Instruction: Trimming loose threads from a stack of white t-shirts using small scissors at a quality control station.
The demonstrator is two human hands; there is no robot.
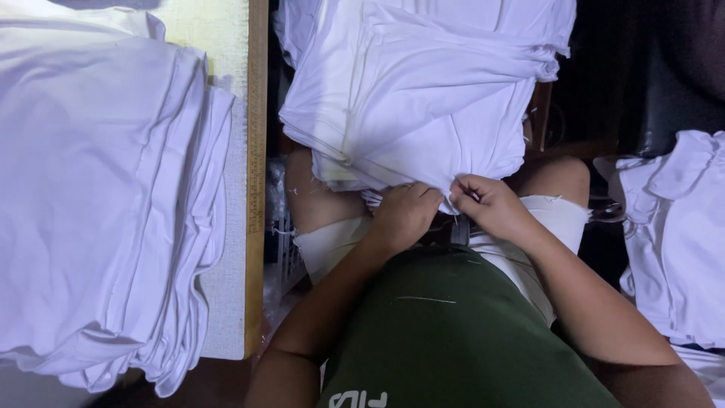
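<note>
A tall stack of folded white garments (106, 196) occupies the left of the head view; it rests on a pale table (226, 45) with a wooden edge strip, and its folded edges face right, toward the person. A second heap of white cloth (680, 242) lies at the right edge, well apart from both hands.

The white garment (423, 91) in work lies over the person's knees, in the upper centre; its long axis runs roughly from the top of the view down toward the body; its lower edge points at the person and ends at the hands, while its far end passes out of view at the top. Fold ridges cross it diagonally, from upper left to lower right.

The left hand (404, 215) is closed on the lower hem of the white garment, knuckles upward, fingers curled under the cloth. The right hand (487, 204) sits just beside it, touching or nearly touching; its fingertips pinch the same hem at a small bunched point. Both hands meet at the centre, above a dark green shirt (453, 332); loose threads (423, 300) lie on the shirt and on pale shorts (559, 219).
</note>
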